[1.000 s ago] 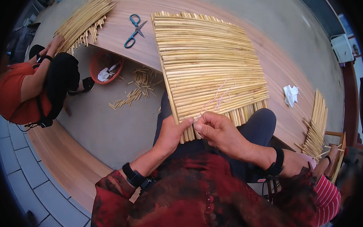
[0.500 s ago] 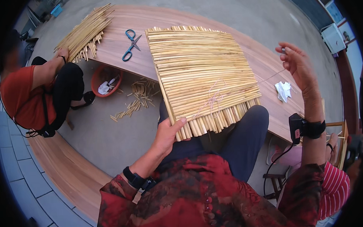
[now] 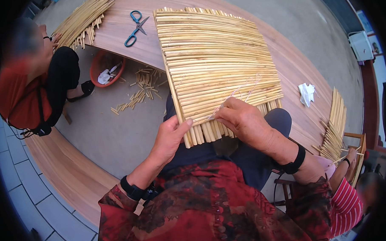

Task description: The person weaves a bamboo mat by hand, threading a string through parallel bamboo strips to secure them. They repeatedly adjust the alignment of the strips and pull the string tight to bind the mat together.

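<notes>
A mat of straw-coloured stalks [image 3: 218, 56] laid side by side rests tilted across my lap and the table edge. My left hand [image 3: 170, 136] grips its near left corner, thumb on top and the other fingers partly hidden beneath. Close to the mat's near edge, my right hand [image 3: 248, 120] is closed, thumb and fingertips pinched on thin pale thread. Loops of this thread [image 3: 243, 93] lie loosely over the stalks just beyond that hand. Whether a needle is between the fingertips cannot be made out.
Blue-handled scissors [image 3: 136, 29] lie on the wooden table [image 3: 150, 45], left of the mat. A crumpled white tissue [image 3: 306, 94] and stalk bundle [image 3: 335, 119] are at right. Cut pieces [image 3: 143, 86] and a red basin [image 3: 99, 84] sit on the floor. Co-workers sit at both sides.
My right hand has come from raised at the far right, where it drew the thread taut, down to the mat's near edge. My left hand still grips the corner.
</notes>
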`<move>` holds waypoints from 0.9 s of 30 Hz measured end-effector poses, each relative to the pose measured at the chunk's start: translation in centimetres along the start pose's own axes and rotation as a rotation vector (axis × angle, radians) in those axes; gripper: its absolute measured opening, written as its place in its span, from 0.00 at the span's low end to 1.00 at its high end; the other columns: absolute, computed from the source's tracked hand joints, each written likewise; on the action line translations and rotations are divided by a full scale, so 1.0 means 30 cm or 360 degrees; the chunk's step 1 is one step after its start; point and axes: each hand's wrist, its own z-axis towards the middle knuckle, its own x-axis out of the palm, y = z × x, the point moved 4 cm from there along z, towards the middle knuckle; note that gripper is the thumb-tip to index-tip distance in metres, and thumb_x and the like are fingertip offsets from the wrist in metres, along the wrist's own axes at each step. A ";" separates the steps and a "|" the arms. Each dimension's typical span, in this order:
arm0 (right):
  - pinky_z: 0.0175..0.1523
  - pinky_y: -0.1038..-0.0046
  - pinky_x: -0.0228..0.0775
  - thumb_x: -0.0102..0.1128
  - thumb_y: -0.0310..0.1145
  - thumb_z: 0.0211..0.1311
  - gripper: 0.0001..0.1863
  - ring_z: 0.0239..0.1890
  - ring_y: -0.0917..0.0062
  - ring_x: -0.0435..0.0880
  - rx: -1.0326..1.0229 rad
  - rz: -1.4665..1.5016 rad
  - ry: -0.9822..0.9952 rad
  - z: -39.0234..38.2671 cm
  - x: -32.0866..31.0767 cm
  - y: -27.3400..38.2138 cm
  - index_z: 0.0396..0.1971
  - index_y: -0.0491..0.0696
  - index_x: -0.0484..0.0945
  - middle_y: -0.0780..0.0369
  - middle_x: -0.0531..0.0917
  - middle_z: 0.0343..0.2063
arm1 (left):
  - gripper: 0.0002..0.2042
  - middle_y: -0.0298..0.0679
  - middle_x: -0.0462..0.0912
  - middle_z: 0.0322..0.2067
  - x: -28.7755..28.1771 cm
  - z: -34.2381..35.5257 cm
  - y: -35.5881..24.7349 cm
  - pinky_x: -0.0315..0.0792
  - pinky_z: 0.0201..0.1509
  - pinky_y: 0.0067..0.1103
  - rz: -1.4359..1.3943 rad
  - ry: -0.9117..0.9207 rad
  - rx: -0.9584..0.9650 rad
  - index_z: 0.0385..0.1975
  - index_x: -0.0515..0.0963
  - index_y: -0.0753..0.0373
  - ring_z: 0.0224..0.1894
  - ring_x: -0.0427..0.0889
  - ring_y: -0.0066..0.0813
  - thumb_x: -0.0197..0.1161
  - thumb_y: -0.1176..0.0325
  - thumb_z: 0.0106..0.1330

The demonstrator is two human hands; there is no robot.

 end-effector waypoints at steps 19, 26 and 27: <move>0.33 0.62 0.74 0.60 0.29 0.58 0.09 0.31 0.60 0.81 0.0076 -0.0044 0.0230 0.010 0.033 -0.012 0.38 0.53 0.83 0.58 0.76 0.26 | 0.21 0.39 0.81 0.47 -0.015 -0.001 0.040 0.75 0.52 0.21 -0.0158 0.0080 -0.0043 0.56 0.72 0.71 0.47 0.80 0.22 0.55 0.59 0.74; 0.34 0.61 0.74 0.60 0.30 0.58 0.07 0.31 0.59 0.81 0.0060 -0.0051 0.0268 0.017 0.031 -0.018 0.36 0.52 0.83 0.57 0.76 0.26 | 0.22 0.40 0.80 0.47 -0.010 -0.009 0.036 0.76 0.51 0.22 -0.0142 0.0095 -0.0022 0.57 0.71 0.70 0.46 0.81 0.23 0.52 0.57 0.75; 0.35 0.61 0.74 0.60 0.30 0.58 0.07 0.31 0.58 0.81 0.0054 -0.0038 0.0268 0.018 0.030 -0.018 0.36 0.52 0.83 0.57 0.76 0.26 | 0.22 0.40 0.80 0.47 -0.010 -0.010 0.037 0.76 0.51 0.22 -0.0144 0.0097 -0.0027 0.57 0.71 0.70 0.47 0.81 0.23 0.52 0.57 0.75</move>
